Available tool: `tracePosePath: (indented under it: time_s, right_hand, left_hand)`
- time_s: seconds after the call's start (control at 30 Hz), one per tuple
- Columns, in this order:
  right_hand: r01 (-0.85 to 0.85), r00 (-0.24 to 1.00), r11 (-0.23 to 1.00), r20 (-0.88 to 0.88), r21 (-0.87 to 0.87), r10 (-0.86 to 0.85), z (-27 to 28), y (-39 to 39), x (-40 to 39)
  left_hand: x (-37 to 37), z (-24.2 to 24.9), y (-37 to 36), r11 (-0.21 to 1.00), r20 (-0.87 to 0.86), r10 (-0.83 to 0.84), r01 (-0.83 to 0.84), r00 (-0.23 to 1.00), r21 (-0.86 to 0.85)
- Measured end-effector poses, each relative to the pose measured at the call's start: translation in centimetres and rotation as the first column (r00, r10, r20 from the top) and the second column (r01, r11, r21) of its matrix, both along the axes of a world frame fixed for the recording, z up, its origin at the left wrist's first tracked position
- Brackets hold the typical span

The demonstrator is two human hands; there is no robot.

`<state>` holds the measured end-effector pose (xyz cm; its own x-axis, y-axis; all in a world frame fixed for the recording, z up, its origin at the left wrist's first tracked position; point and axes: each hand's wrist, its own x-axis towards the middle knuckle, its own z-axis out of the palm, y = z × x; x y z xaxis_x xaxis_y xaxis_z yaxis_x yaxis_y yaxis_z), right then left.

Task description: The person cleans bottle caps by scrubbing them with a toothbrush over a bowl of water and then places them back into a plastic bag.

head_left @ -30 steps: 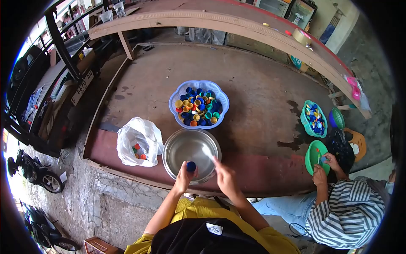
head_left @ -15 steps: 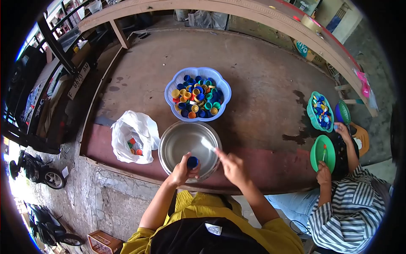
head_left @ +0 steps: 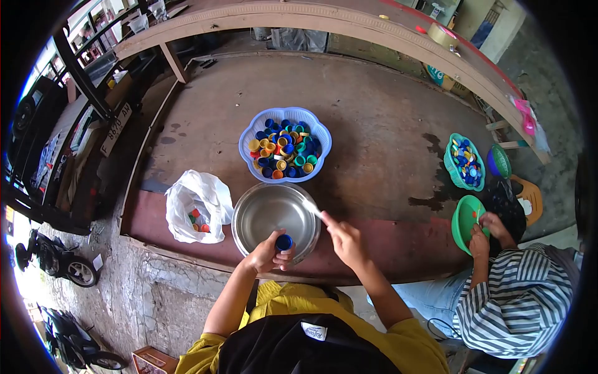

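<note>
In my left hand [head_left: 266, 254] a dark blue bottle cap [head_left: 284, 242] is gripped with its hollow side facing up, over the near edge of a steel bowl [head_left: 242, 215]. My right hand [head_left: 346, 243] closes around a slim whitish tool [head_left: 311, 207], its index finger stretched along it. The tool's light tip is blurred, so its exact kind cannot be made out; it points over the bowl's right rim. Just beyond the bowl stands a lilac plastic basket [head_left: 246, 140], heaped with blue, yellow, green and orange bottle caps [head_left: 280, 149].
A white plastic bag [head_left: 215, 193] with several red and green caps inside stands left of the bowl. At the right, a co-worker in a striped shirt [head_left: 507, 299] works over a green bowl [head_left: 461, 218], near a teal basket [head_left: 455, 168] of caps. A wooden rail [head_left: 268, 15] crosses the far side.
The whitish tool has shifted slightly right, away from the bowl's middle. My left hand keeps the blue cap in nearly the same place. The co-worker's hands have come together over the green bowl.
</note>
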<state>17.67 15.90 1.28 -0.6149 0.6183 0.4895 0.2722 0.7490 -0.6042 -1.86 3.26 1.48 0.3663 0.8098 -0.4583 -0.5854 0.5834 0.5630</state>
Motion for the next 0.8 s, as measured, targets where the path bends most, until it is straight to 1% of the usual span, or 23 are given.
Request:
tracePosePath:
  time_s: [0.07, 0.13, 0.2, 0.23, 0.27, 0.3, 0.33, 0.37, 0.4, 0.43, 0.47, 0.5, 0.53, 0.57, 0.6, 0.63, 0.67, 0.7, 0.77, 0.8]
  right_hand:
    - [-0.205, 0.973, 0.973, 0.132, 0.109, 0.19, 1.7, -1.2, 0.4]
    - [-0.387, 0.905, 0.903, 0.262, 0.187, 0.334, 3.2, -2.6, 0.4]
    - [-0.142, 0.984, 0.989, 0.116, 0.046, 0.136, 2.1, -1.1, -0.3]
    - [-0.024, 0.998, 0.999, 0.062, -0.045, 0.027, 1.9, -0.6, -0.5]
    - [0.012, 0.999, 1.0, 0.052, -0.01, -0.012, 2.0, -0.3, 0.0]
    - [-0.068, 0.996, 0.997, -0.047, 0.03, 0.07, 1.6, -1.0, -0.4]
    - [-0.183, 0.978, 0.98, 0.12, 0.078, 0.173, 1.7, -1.8, 0.2]
    - [-0.298, 0.923, 0.949, 0.286, 0.105, 0.259, 1.9, -2.6, 0.6]
    - [-0.271, 0.935, 0.95, 0.276, 0.155, 0.222, 1.8, -2.8, 0.1]
    - [-0.173, 0.957, 0.984, 0.243, 0.034, 0.16, 0.9, -2.2, -0.2]
    - [-0.079, 0.976, 0.997, 0.201, -0.002, 0.077, -0.6, -0.9, -0.7]
    - [0.013, 0.986, 0.999, 0.167, -0.044, -0.006, -0.3, 0.0, -1.2]
    - [0.018, 0.991, 0.999, 0.133, -0.026, -0.015, 0.2, -0.3, -1.1]
    - [-0.058, 0.993, 0.998, -0.098, 0.007, 0.058, 0.1, -1.4, -1.8]
    - [-0.137, 0.984, 0.989, 0.12, 0.054, 0.13, 1.0, -2.6, -1.2]
    - [-0.222, 0.925, 0.971, 0.333, 0.084, 0.182, 1.8, -3.6, -0.8]
    - [-0.189, 0.909, 0.978, 0.392, 0.092, 0.139, 1.8, -3.7, -1.0]
    - [-0.117, 0.989, 0.991, 0.083, -0.066, 0.123, -1.0, -2.5, -1.6]
    - [0.049, 0.995, 0.997, 0.089, -0.06, -0.044, -1.8, -0.7, -1.3]
    - [0.003, 1.0, 0.998, 0.028, -0.058, -0.001, -1.0, -1.5, -1.1]
  left_hand:
    - [-0.1, 0.5, 0.3, 1.0, 0.082, 0.008, -0.007, 0.997, -0.016]
    - [0.2, 1.1, 0.1, 1.0, 0.038, 0.025, -0.024, 0.999, -0.016]
    - [0.1, 0.9, 0.6, 0.998, -0.038, 0.057, -0.057, 0.998, 0.017]
    - [-0.2, 0.7, 0.6, 0.997, -0.014, 0.075, -0.075, 0.997, 0.003]
    - [-0.1, 0.6, 0.4, 0.993, -0.011, 0.114, -0.114, 0.993, 0.014]
    - [-0.2, 0.6, 0.6, 0.988, -0.013, 0.153, -0.153, 0.988, 0.034]
    - [0.0, 0.9, 0.7, 0.976, -0.078, 0.209, -0.213, 0.975, -0.053]
    - [0.3, 1.2, 0.9, 0.952, -0.148, 0.255, -0.275, 0.956, -0.136]
    - [0.3, 1.4, 1.2, 0.918, -0.221, 0.292, -0.338, 0.931, -0.21]
    - [-0.2, 0.3, 1.3, 0.947, -0.142, 0.271, -0.29, 0.952, -0.138]
    - [-1.4, -1.8, 1.6, 0.967, -0.065, 0.245, -0.249, 0.967, -0.06]
    - [-1.7, -2.0, 1.8, 0.977, 0.014, 0.213, -0.213, 0.977, 0.02]
    - [-1.6, -2.3, 2.0, 0.96, -0.048, 0.28, -0.277, 0.959, 0.049]
    - [-1.2, -2.5, 2.3, 0.93, -0.137, 0.36, -0.366, 0.923, -0.026]
    - [-0.4, -1.4, 2.5, 0.886, -0.229, 0.424, -0.453, 0.876, -0.093]
    - [0.1, -0.8, 2.7, 0.83, -0.325, 0.473, -0.538, 0.819, -0.147]
    - [-0.5, -1.7, 2.4, 0.894, -0.247, 0.396, -0.433, 0.884, -0.115]
    - [-0.6, -1.7, 2.2, 0.928, -0.195, 0.355, -0.37, 0.914, -0.044]
    - [-0.6, -1.5, 1.9, 0.961, -0.098, 0.264, -0.253, 0.96, 0.11]
    - [-0.6, -1.3, 1.8, 0.958, -0.089, 0.28, -0.273, 0.956, 0.089]
